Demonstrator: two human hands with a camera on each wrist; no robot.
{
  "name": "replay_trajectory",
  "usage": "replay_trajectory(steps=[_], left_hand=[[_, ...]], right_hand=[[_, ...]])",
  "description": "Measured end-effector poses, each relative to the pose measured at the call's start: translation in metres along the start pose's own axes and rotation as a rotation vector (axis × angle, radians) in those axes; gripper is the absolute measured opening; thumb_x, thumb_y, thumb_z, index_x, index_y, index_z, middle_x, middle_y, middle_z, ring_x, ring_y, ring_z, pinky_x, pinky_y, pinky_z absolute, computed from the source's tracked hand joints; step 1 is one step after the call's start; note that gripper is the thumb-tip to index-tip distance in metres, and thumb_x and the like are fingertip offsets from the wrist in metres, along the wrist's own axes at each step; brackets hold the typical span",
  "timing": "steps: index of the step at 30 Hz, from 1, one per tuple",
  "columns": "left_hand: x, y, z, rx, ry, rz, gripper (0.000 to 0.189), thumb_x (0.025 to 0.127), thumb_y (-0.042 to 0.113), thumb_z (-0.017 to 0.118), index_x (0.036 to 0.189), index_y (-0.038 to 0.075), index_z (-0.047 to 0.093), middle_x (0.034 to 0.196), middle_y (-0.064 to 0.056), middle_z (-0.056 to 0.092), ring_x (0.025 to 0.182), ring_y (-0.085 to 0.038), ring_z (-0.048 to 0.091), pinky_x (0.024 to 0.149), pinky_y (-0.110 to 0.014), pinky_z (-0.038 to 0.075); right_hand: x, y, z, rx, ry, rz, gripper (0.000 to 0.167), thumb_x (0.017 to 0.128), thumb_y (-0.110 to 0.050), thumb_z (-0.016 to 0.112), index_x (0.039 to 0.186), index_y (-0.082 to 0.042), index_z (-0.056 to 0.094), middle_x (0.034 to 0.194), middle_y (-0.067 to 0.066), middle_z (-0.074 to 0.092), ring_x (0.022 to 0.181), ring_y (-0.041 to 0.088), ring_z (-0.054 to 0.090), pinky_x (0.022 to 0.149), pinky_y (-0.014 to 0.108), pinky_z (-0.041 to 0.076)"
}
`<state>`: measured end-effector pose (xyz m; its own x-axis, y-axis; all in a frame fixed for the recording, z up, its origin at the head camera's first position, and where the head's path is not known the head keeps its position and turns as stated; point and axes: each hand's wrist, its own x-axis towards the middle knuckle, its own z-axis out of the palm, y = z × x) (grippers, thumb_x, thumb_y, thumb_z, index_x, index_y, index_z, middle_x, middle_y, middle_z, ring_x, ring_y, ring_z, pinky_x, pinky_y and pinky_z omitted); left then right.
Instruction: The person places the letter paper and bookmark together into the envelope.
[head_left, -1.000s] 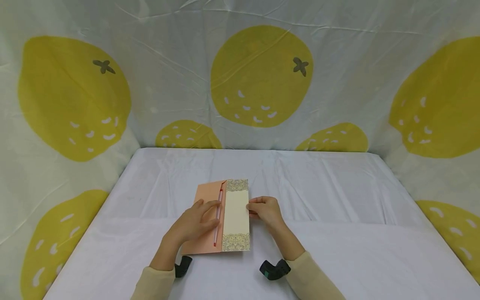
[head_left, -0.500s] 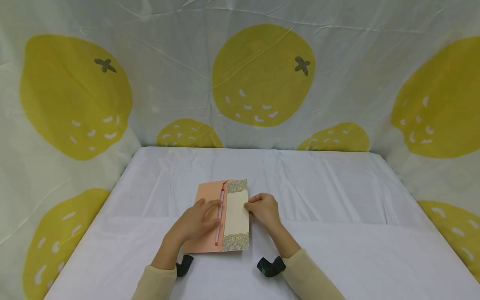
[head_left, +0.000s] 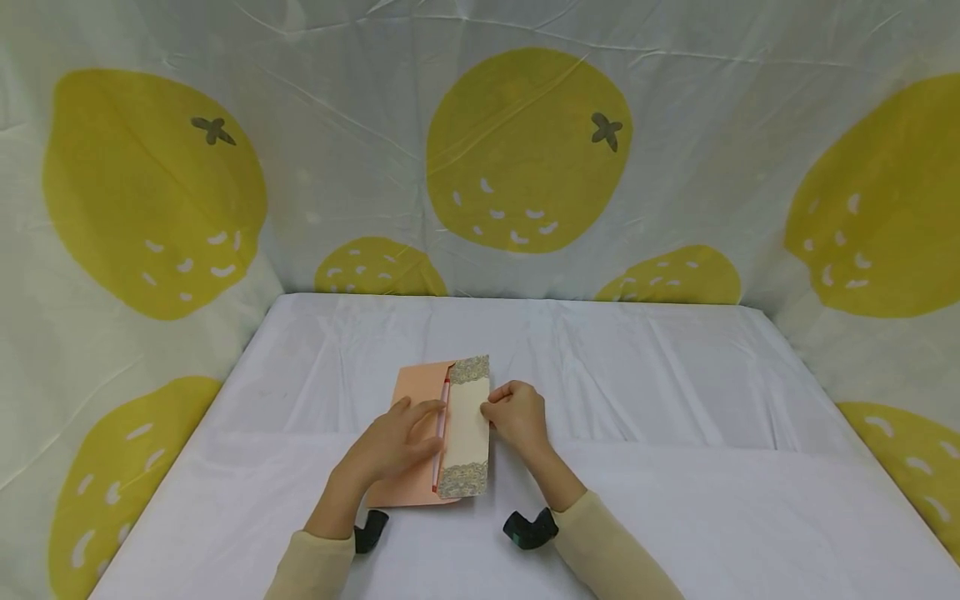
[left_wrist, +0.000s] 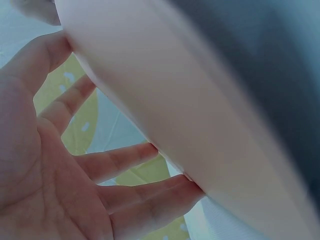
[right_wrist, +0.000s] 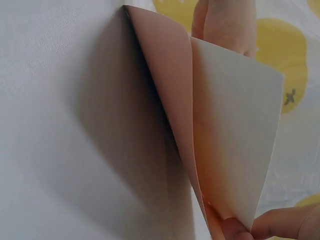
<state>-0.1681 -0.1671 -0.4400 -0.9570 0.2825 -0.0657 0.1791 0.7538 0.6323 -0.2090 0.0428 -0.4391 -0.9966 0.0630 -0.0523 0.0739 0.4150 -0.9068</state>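
A peach paper folder lies on the white table, with a cream flap that has ornate patterned bands at both ends. Along the fold runs a thin white stick with red ends, like a pen. My left hand rests on the folder with fingers spread, fingertips right at the pen. In the left wrist view those fingertips meet a pale paper edge. The right hand pinches the flap's outer edge between thumb and fingers. Seen from the right wrist, the flap stands raised and bowed away from the peach layer.
A white cloth covers the table. Behind and at the sides hangs a pale curtain with large yellow fruit prints. Black devices sit at both wrists, one by the left wrist, another by the right wrist.
My right hand has moved left, carrying the flap's outer edge with it, so the flap now looks narrower and leans over the fold. The left hand has stayed nearly in place.
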Motion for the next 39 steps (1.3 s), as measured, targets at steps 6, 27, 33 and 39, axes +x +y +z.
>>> replay_trajectory(steps=[6, 27, 33, 39], left_hand=[[0.0, 0.001, -0.001, 0.0, 0.0, -0.011, 0.053, 0.092, 0.035, 0.067, 0.141, 0.021, 0.052, 0.147, -0.033, 0.035, 0.128, -0.054, 0.04, 0.097, -0.066, 0.036], [-0.001, 0.001, -0.001, -0.004, 0.016, 0.003, 0.052, 0.091, 0.034, 0.068, 0.139, 0.02, 0.054, 0.145, -0.033, 0.036, 0.128, -0.053, 0.041, 0.096, -0.065, 0.037], [0.0, 0.001, 0.0, 0.008, 0.013, -0.002, 0.052, 0.092, 0.034, 0.067, 0.14, 0.021, 0.053, 0.146, -0.032, 0.037, 0.128, -0.053, 0.041, 0.096, -0.065, 0.038], [0.0, 0.0, 0.0, 0.005, 0.011, -0.002, 0.051, 0.092, 0.035, 0.067, 0.139, 0.022, 0.054, 0.146, -0.033, 0.036, 0.127, -0.053, 0.041, 0.096, -0.065, 0.038]], right_hand=[[-0.002, 0.0, 0.011, 0.021, 0.002, -0.005, 0.007, 0.076, -0.001, 0.07, 0.079, 0.0, 0.064, 0.057, 0.003, 0.061, 0.045, 0.012, 0.057, 0.046, 0.025, 0.046], [-0.006, -0.001, 0.037, 0.129, -0.068, 0.029, 0.005, 0.08, 0.003, 0.068, 0.081, 0.003, 0.063, 0.063, 0.006, 0.064, 0.05, 0.01, 0.061, 0.051, 0.025, 0.054], [-0.005, 0.001, 0.038, 0.141, -0.098, 0.025, 0.006, 0.08, 0.004, 0.068, 0.081, 0.004, 0.063, 0.063, 0.007, 0.063, 0.05, 0.01, 0.061, 0.052, 0.026, 0.054], [-0.004, -0.001, 0.042, 0.159, -0.132, 0.013, 0.007, 0.08, 0.004, 0.069, 0.082, 0.004, 0.063, 0.066, 0.007, 0.062, 0.052, 0.01, 0.062, 0.053, 0.026, 0.055]])
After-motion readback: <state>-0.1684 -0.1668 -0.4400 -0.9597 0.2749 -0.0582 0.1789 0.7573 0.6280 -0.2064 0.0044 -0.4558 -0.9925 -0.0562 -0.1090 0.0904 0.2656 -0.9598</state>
